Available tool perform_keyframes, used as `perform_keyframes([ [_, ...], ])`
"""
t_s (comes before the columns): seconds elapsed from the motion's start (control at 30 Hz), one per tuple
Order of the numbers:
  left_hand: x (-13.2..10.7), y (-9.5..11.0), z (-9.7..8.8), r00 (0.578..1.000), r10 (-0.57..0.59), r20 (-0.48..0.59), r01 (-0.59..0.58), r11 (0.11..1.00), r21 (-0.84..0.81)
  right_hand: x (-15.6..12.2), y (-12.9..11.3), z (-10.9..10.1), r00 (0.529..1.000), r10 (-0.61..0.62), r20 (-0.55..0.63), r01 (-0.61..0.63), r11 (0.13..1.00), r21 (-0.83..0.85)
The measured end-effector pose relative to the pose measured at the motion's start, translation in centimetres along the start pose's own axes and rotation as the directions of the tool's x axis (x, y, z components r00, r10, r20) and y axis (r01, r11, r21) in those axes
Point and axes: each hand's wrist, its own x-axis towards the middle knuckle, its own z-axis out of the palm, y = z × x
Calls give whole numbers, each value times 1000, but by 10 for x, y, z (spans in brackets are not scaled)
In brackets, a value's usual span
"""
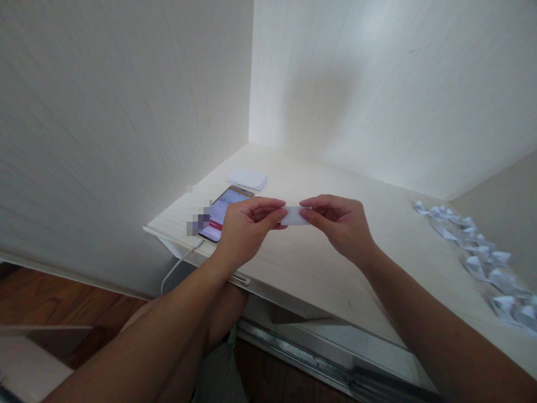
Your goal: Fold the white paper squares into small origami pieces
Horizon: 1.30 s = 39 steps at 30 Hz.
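A small folded piece of white paper is held up between my two hands, above the pale tabletop. My left hand pinches its left end between thumb and fingers. At the other end, my right hand grips it the same way, thumb on the near face. The fingertips hide both ends of the paper. Just left of my left hand lies a phone with a timer on its lit screen, partly covered by that hand.
Behind the phone rests a small stack of white paper. Several folded white paper pieces line the table's right side. A white cable runs from the phone over the front edge. Pale panels enclose the table at the back and left.
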Motion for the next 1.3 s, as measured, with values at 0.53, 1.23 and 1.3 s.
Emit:
perform_keyframes([
  [0.53, -2, 5, -1, 1000, -26, -11, 26, 999, 26, 1, -1, -5, 995, 51, 89, -56, 997, 46],
  [1.23, -2, 9, -4, 999, -17, 27, 14, 992, 123, 2, -2, -6, 993, 71, 91, -69, 997, -20],
  [1.3, -1, 10, -5, 999, -23, 40, 18, 991, 135, 2, -2, -6, 993, 69, 94, -68, 998, -13],
])
